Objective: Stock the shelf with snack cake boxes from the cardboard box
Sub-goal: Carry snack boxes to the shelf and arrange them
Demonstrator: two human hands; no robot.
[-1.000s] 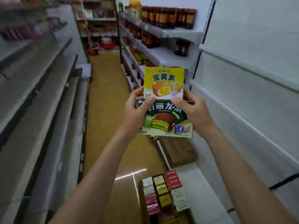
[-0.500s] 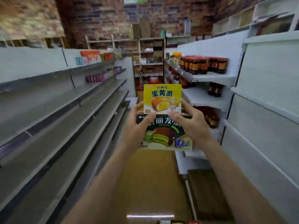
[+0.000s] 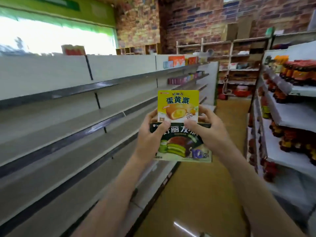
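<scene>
Snack cake boxes, a yellow one [image 3: 177,105] above a dark green one [image 3: 183,144], sit gripped at their sides between the curled fingers of the left hand [image 3: 152,134] and right hand [image 3: 206,130], beside bare grey shelves [image 3: 68,127].

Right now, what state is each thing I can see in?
yellow box: upright, sealed, held from both sides.
green box: upright, in front and lower, held too.
left hand: grips both boxes.
right hand: grips both boxes.
left shelves: mostly bare nearby.
right shelves: stocked with jars.
</scene>
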